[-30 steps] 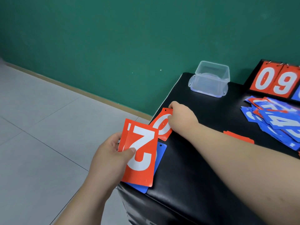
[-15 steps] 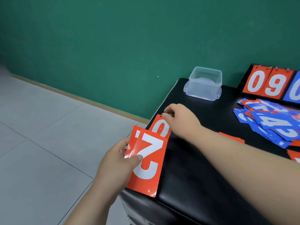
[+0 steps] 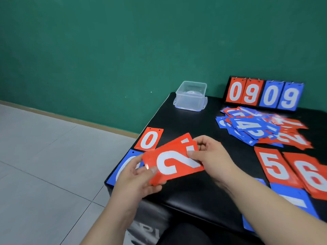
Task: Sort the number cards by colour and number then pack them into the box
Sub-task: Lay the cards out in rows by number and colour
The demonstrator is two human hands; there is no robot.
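Note:
Both hands hold a small stack of red number cards (image 3: 174,160) above the black table's left corner; the top card shows a white 2. My left hand (image 3: 136,175) grips the stack's left end, my right hand (image 3: 210,156) pinches its right end. A red 0 card (image 3: 149,139) lies flat on the table behind the stack. A blue card (image 3: 123,167) lies under my left hand, mostly hidden. Red 5 (image 3: 275,165) and red 6 (image 3: 311,175) cards lie at the right. A clear plastic box (image 3: 191,96) stands at the table's back edge.
A mixed heap of blue and red cards (image 3: 261,128) lies at the back right, before a black scoreboard stand (image 3: 263,94) showing 09 09. More blue cards (image 3: 292,197) lie by my right forearm. The black table (image 3: 194,191) ends at the left over a grey tiled floor.
My right hand let go of the red 0 card, which now lies on the table, and came back to pinch the stack. The stack turned sideways. The view swung right.

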